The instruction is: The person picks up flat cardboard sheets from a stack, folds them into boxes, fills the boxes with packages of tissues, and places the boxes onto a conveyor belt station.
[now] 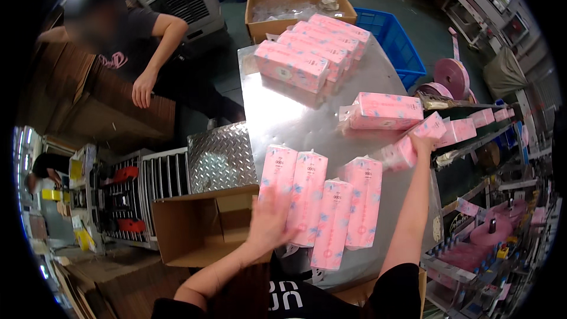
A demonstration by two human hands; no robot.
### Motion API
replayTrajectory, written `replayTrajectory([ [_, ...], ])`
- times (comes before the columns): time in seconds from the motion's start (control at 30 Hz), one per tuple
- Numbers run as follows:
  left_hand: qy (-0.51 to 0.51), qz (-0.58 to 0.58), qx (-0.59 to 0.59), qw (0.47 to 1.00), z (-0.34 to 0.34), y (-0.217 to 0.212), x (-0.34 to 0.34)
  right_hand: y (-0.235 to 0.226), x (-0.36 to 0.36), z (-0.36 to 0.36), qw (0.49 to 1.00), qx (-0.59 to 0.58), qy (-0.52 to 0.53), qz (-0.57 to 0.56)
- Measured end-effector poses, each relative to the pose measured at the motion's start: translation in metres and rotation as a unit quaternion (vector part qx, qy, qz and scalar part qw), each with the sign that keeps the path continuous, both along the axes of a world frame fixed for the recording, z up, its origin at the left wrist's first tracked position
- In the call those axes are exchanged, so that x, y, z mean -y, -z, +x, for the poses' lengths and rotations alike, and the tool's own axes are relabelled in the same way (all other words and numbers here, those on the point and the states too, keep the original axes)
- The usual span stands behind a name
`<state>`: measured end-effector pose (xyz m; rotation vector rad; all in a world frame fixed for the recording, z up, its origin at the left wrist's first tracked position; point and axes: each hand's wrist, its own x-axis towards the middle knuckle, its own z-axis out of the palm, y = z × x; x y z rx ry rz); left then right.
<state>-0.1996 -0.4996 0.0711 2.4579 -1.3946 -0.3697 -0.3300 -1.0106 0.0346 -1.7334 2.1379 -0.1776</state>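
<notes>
On the metal table (348,150), several pink plastic-wrapped tissue packs with blue and red flower prints stand close together in front of me. My left hand (271,221) lies against the side of the leftmost tissue pack (278,168), fingers stretched out and slightly blurred. Beside it are a second pack (308,201), a nearer one (332,224) and one to the right (362,201). At the table's right edge my right hand (423,143) grips a tilted, motion-blurred tissue pack (403,152). Just beyond lies another pack (387,111).
More packs (292,66) line the table's far end. A conveyor (472,136) brings packs from the right. An open carton (204,233) sits at the left near edge, below a tread-plate surface (221,156). A co-worker (133,41) stands far left; a blue crate (393,44) stands behind.
</notes>
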Motion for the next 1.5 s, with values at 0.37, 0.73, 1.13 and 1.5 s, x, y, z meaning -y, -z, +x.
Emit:
replayTrajectory([
  [0.37, 0.088, -0.207, -0.023, 0.974, -0.019, 0.006, -0.001, 0.023, -0.134, -0.159, 0.850, 0.376, -0.154, 0.334],
  [0.73, -0.123, 0.046, -0.681, 0.720, 0.117, 0.066, -0.052, 0.072, -0.183, -0.177, 0.727, 0.497, 0.041, 0.472],
  [1.13, 0.006, 0.067, -0.697, 0.714, 0.112, 0.059, -0.077, 0.063, -0.274, -0.280, 0.727, 0.583, 0.056, 0.357],
  [1.5, -0.031, -0.163, -0.587, 0.793, 0.232, -0.037, -0.287, -0.003, -0.330, -0.044, 0.639, 0.616, -0.262, 0.378],
])
